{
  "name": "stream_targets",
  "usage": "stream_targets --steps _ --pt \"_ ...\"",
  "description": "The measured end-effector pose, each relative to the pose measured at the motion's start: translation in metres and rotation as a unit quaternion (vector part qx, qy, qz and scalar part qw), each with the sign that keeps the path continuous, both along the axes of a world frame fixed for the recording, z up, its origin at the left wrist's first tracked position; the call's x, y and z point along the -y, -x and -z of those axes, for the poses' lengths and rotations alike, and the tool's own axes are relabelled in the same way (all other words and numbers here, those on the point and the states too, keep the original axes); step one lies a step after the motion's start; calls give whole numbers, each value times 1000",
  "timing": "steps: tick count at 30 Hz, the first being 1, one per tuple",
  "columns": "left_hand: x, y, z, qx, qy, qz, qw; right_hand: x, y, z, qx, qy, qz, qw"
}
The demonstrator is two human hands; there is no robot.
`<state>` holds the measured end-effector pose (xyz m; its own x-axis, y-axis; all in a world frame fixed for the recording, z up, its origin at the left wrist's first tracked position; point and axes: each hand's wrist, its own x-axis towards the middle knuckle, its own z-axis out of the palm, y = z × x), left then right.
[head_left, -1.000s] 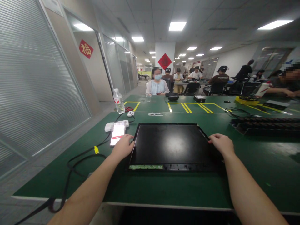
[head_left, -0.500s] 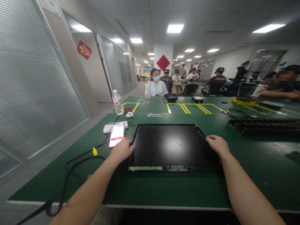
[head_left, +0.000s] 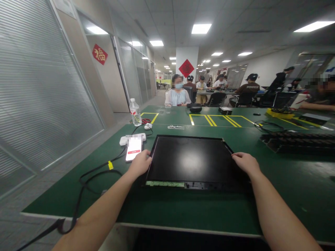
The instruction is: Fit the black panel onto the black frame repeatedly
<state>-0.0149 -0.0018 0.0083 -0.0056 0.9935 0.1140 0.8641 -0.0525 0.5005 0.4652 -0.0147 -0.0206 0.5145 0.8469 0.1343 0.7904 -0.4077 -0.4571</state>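
Lying along the left of the green table [head_left: 70, 179], a black cord [head_left: 78, 195] is marked by a yellow tag [head_left: 110, 165]. To its right, a lit phone [head_left: 134, 148] is set just beside the left hand [head_left: 141, 163], by which the left edge of a black panel [head_left: 192, 158] is gripped, fingers and thumb drawn nearly together on the rim. The panel is placed flat between the 2 hands, its screen turned up; whether it is lifted off the table cannot be told. Along its near edge, a green strip [head_left: 164, 183] is exposed. The panel's right edge is pinched by the right hand [head_left: 246, 163], fingers bent and barely parted. Farther right, dark rails [head_left: 300, 141] are laid out.
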Motion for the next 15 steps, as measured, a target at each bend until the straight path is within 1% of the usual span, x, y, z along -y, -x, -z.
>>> stream_targets --steps 2,4,6,8,9,11,15 --pt "-2 1 1 92 -9 -17 996 0 0 1 0 11 -3 1000" --pt "-4 0 1 205 6 -41 978 0 1 0 0 21 -4 1000" --pt "-3 -3 1 323 30 -68 943 1 2 -1 0 30 -4 1000" --pt "-1 -7 -1 416 42 -86 904 1 2 -2 -1 37 -5 999" --pt "0 -8 -3 448 44 -89 888 1 3 -2 -1 40 -5 999" --pt "2 -11 -5 489 48 -92 866 1 3 -3 0 41 -5 999" --pt "3 -14 -4 519 63 -109 846 1 3 -1 7 30 -10 999"
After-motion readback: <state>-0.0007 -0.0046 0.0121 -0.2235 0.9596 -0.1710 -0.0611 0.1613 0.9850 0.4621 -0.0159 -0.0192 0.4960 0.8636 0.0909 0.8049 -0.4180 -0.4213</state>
